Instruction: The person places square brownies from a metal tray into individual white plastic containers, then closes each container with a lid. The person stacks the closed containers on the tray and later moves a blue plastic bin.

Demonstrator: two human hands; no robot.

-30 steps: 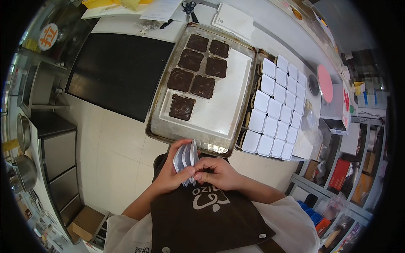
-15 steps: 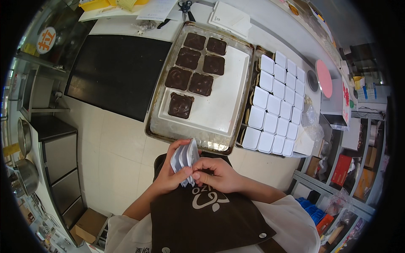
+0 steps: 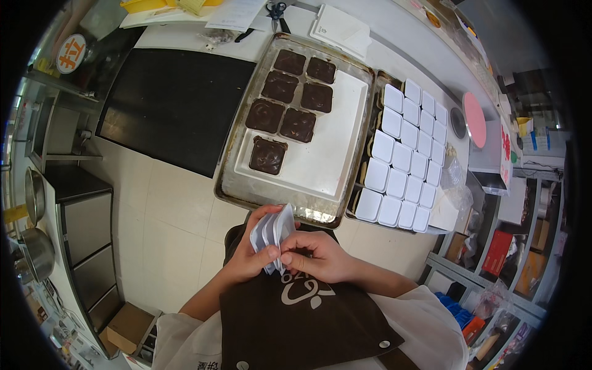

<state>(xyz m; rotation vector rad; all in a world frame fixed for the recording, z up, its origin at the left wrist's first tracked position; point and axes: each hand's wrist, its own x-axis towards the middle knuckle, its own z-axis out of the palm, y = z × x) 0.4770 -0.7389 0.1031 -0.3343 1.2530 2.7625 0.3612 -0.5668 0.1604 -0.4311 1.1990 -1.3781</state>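
Note:
A small stack of white square lids point(image 3: 269, 234) is in my left hand point(image 3: 248, 262), its fingers behind and thumb in front. My right hand point(image 3: 317, 254) pinches at the right edge of the stack, thumb and forefinger together. Beyond my hands, a metal baking tray point(image 3: 243, 189) carries a white inner tray point(image 3: 342, 123). Several square chocolate-topped cakes point(image 3: 267, 155) stand in it, dark tops uncovered. On the right, rows of square boxes with white lids point(image 3: 387, 179) fill a second dark tray.
A black mat point(image 3: 176, 105) lies left of the baking tray. Scissors point(image 3: 277, 15), papers point(image 3: 237, 13) and a white flat case point(image 3: 341, 31) sit at the back. A pink disc point(image 3: 473, 120) stands at the right; metal bowls point(image 3: 38, 254) are at far left.
The view has shifted slightly, so the trays appear a little further right. Both hands keep their hold on the lids, with hardly any movement.

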